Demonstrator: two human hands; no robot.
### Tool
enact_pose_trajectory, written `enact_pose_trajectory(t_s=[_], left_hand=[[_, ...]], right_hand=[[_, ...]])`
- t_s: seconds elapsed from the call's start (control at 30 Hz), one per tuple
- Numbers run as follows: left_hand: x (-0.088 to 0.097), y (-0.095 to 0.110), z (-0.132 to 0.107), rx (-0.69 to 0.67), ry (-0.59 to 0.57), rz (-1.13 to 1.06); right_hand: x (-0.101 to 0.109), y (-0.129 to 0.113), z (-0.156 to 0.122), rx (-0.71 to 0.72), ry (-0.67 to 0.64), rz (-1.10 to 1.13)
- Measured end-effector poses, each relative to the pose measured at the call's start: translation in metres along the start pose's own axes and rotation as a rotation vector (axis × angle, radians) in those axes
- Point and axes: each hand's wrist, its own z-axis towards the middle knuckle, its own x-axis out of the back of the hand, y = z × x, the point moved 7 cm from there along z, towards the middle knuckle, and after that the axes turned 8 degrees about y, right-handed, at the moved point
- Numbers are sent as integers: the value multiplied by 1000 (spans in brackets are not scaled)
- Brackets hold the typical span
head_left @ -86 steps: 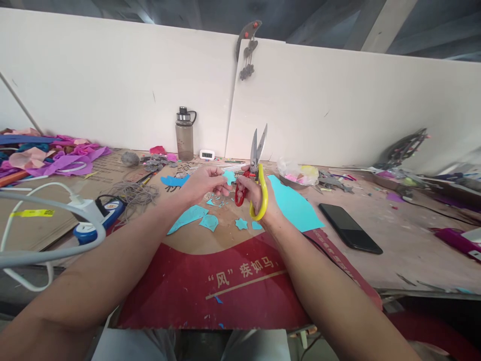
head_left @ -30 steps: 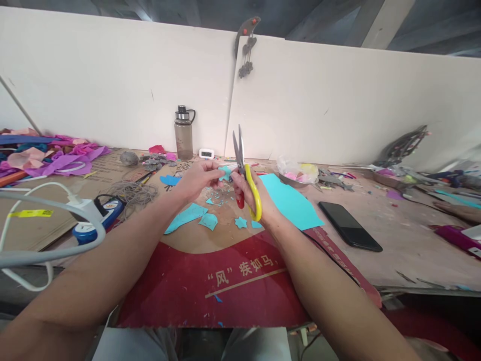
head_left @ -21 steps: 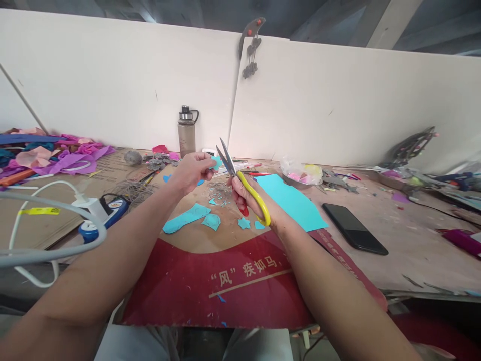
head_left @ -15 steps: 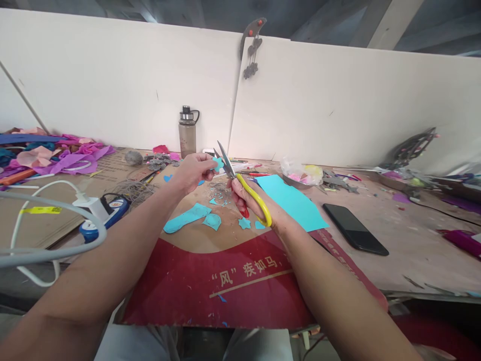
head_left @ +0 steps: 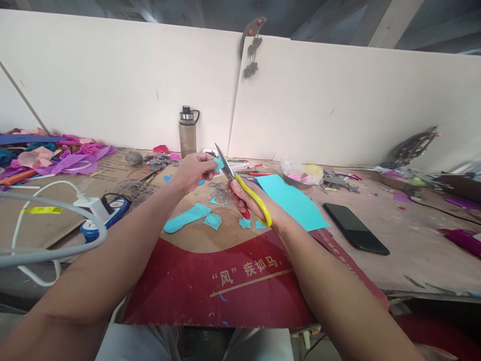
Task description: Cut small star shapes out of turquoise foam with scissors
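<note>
Between the thumb and fingers of my left hand (head_left: 194, 172) is a small turquoise paper star (head_left: 218, 163). My right hand (head_left: 247, 196) grips scissors (head_left: 251, 191) with yellow and red handles. Their blades point up and away, nearly closed, right at the star's edge. Below the hands lie a long turquoise paper strip (head_left: 190, 217), a smaller paper piece (head_left: 212, 221) with drawn lines, and another turquoise star (head_left: 244, 223). A large turquoise sheet (head_left: 291, 200) lies right of the scissors, partly behind my right wrist.
The work surface is red and tan cardboard (head_left: 225, 306). A phone (head_left: 355, 228) lies on the right. Behind stand a water bottle (head_left: 188, 133) and a bowl with a plastic bag (head_left: 300, 175). On the left are a power strip (head_left: 105, 220), white cables and colourful scraps (head_left: 48, 153).
The scissor blades have come closer together at the star. The star has turned slightly in my left fingers. Both arms stay nearly in place.
</note>
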Motion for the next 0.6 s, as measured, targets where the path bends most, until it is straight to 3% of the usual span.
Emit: enact_pose_trajectory(t_s=[0.3, 0.6], left_hand=[[1, 1, 1, -11, -5, 11], [0, 4, -1, 12, -10, -7]], right_hand=[[-4, -10, -3, -38, 8, 64], [-3, 5, 1, -30, -22, 109]])
